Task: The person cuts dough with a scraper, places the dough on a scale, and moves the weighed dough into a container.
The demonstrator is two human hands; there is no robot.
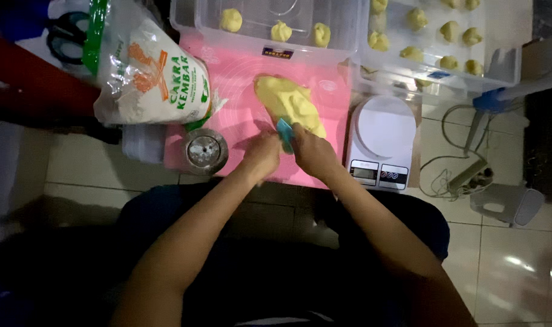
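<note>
A long lump of yellow dough (289, 102) lies on a pink mat (239, 91). My right hand (312, 151) is shut on a small teal scraper (284, 132) whose blade meets the near end of the dough. Right beside it, my left hand (261, 155) rests on the mat with fingers curled; whether it holds a piece of dough cannot be seen.
A white kitchen scale (382, 142) stands right of the mat. A flour bag (152, 72) and a round metal tin (204, 151) sit at the left. Two clear plastic boxes (342, 37) (494, 68) hold several dough balls. Cables and a power strip (469, 175) lie on the tile floor.
</note>
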